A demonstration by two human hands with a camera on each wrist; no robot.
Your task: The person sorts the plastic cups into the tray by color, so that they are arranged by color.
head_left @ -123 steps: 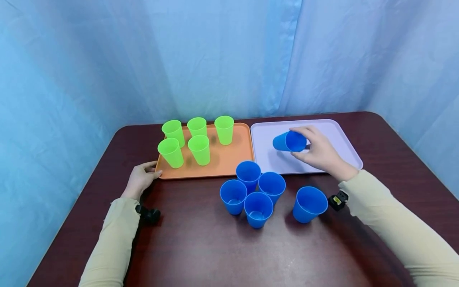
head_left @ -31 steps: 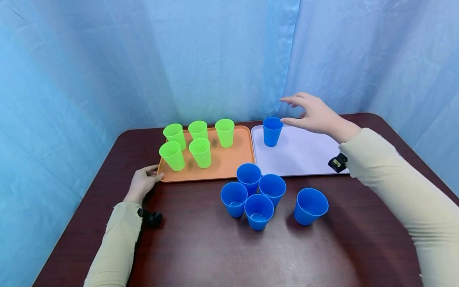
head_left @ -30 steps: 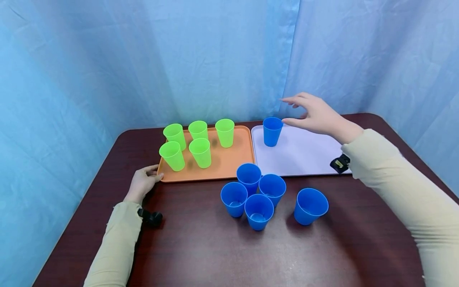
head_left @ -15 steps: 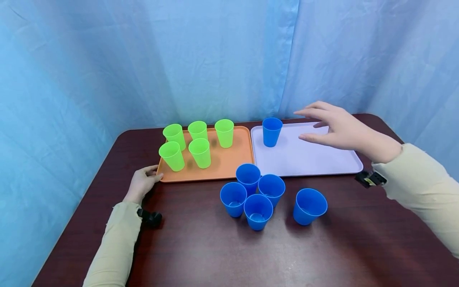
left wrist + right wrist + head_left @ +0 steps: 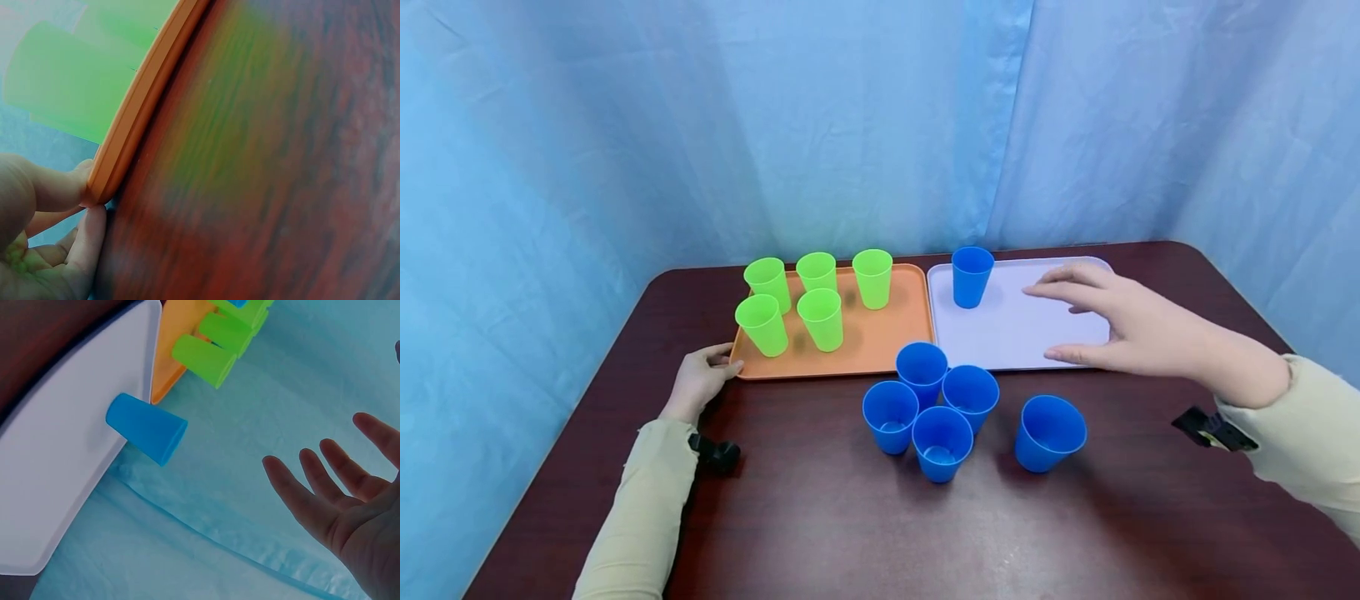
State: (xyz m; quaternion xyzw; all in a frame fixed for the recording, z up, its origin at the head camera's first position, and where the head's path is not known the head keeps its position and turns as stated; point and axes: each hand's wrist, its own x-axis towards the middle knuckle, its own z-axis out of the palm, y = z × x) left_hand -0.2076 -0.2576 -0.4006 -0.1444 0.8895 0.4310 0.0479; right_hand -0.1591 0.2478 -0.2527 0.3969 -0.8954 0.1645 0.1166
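Note:
My left hand [image 5: 697, 383] pinches the near left corner of the orange tray [image 5: 880, 342]. In the left wrist view, the thumb and a finger [image 5: 87, 244] meet at the rim of that tray. Several green cups [image 5: 823, 321] stand upright on it. My right hand [image 5: 1142, 325], holding nothing, hovers over the right part of the lavender tray [image 5: 1000, 337], fingers spread and slightly bent. One blue cup [image 5: 972, 279] stands upright at that tray's back left. In front of the trays stand several blue cups [image 5: 942, 446] in a cluster, and a single blue cup [image 5: 1048, 433] sits to their right.
All of this is on a dark brown table [image 5: 820, 533]. A pale blue curtain [image 5: 865, 125] hangs right behind it and along its sides. The two trays lie side by side at the back, nearly touching.
The blue cup from my right hand now stands on the lavender tray, released. That hand has since moved right and toward me, and lower. My left hand has stayed at the orange tray's corner.

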